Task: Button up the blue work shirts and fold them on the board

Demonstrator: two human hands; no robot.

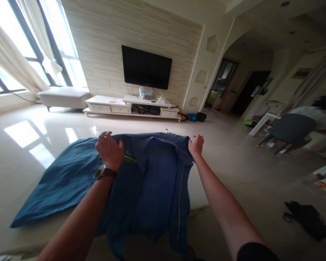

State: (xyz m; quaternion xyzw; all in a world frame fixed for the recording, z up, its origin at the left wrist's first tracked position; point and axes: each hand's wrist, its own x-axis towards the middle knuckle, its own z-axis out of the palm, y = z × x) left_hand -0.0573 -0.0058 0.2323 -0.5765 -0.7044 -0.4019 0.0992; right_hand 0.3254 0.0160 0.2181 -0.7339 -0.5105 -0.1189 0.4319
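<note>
The person's left hand [110, 150] is gripping one shoulder of a blue zip-front jacket [157, 185], its fingers curling over the top edge and its thumb standing apart; the cloth between them is partly hidden. The right hand [196, 145] is pinching the opposite shoulder between thumb and bent fingers. The jacket is hanging open between both forearms, its lining showing, a pale zipper [180, 203] running down the right front and a yellow-green stripe [129, 158] crossing the left chest. A dark wristwatch [100, 172] is circling the left wrist. Blue cloth [62, 177] is spreading out to the left of the jacket. Beyond, a television [146, 68] is hanging above a white TV cabinet [99, 108], and another person [305, 111] is sitting at right on a gray chair [292, 127].
</note>
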